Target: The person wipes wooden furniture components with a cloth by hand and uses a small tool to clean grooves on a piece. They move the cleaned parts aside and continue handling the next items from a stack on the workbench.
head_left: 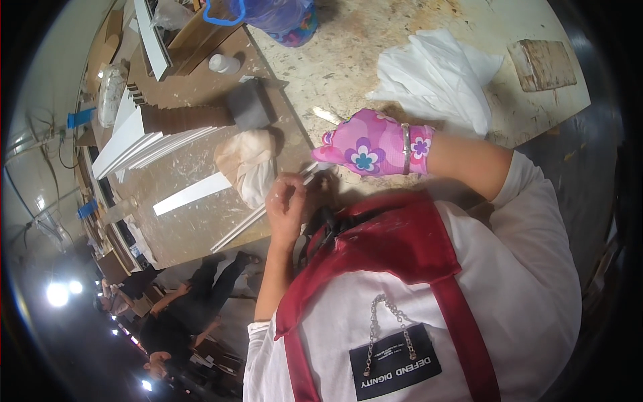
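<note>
My bare left hand (287,201) is closed around long thin white strips (240,229), which slant from lower left up past the fingers. My right hand (368,145), in a pink flowered glove, is closed near the strips' upper end. A flat pale tool (328,116) sticks out of its fist; I cannot tell its kind. Something whitish shows under the gloved fingertips, too small to name. Left of my left hand lie a crumpled beige and white cloth (246,164) and a flat white strip (191,193).
A stack of white-edged boards (157,137), a dark grey block (249,105) and a small white bottle (224,64) stand at left. Farther back are a blue bucket (288,23), white cloth (432,74) and stained block (542,65). Other people (194,295) are at lower left.
</note>
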Tool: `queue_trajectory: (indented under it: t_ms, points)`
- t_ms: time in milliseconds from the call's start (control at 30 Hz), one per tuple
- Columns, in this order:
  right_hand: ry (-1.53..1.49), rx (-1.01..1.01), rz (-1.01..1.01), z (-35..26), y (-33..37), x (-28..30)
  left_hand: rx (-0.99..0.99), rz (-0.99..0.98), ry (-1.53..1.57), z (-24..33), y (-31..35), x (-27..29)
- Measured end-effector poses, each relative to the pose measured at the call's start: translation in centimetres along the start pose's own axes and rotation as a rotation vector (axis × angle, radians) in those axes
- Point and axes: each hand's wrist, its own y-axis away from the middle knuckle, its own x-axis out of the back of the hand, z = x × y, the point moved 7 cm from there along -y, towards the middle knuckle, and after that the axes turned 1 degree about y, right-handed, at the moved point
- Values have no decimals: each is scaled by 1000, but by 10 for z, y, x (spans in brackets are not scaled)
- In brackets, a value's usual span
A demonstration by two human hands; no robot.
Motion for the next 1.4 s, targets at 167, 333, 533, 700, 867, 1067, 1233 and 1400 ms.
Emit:
queue_trajectory:
  t_ms: [167,333,533,700,867,1067,1233,1400]
  points:
    - [-11,2,72,1,-4,1,46,17,39,-1,-1,1]
    - [-5,37,68,-1,-5,6,61,28,41,0,0,0]
    - [-12,29,145,0,-5,8,69,26,20,2,-1,0]
    - [10,38,147,-1,-6,7,66,28,35,-1,0,1]
    - [67,38,44,-3,-7,7,9,4,-47,0,0,1]
    - [-41,22,127,-1,-4,12,-2,5,-43,0,-1,1]
    - [-79,29,130,1,-3,9,8,10,-52,0,-1,0]
    - [-27,50,168,0,1,13,2,7,-56,4,-2,-1]
